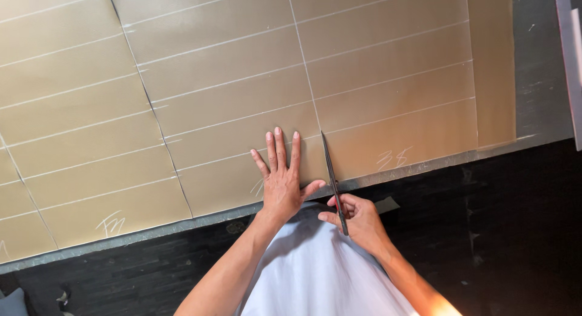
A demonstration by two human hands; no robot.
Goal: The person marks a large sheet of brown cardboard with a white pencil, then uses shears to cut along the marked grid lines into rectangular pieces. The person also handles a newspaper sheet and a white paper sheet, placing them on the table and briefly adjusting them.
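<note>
Tan sheet [230, 92], chalk-lined, on grey table [539, 92]; dark floor [515, 231]. Left hand [282, 182] flat, open on sheet. Right hand [357, 219] grips scissors [332, 173].

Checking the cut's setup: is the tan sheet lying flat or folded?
Spread flat: the tan sheet covers the table, pressed by the left hand.

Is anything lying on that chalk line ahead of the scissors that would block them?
Nothing visible does. The scissors in the right hand point up along a white line on the tan sheet, and that line runs bare to the top edge. The left hand lies flat on the sheet just left of the blades, beside the line, not on it.
</note>
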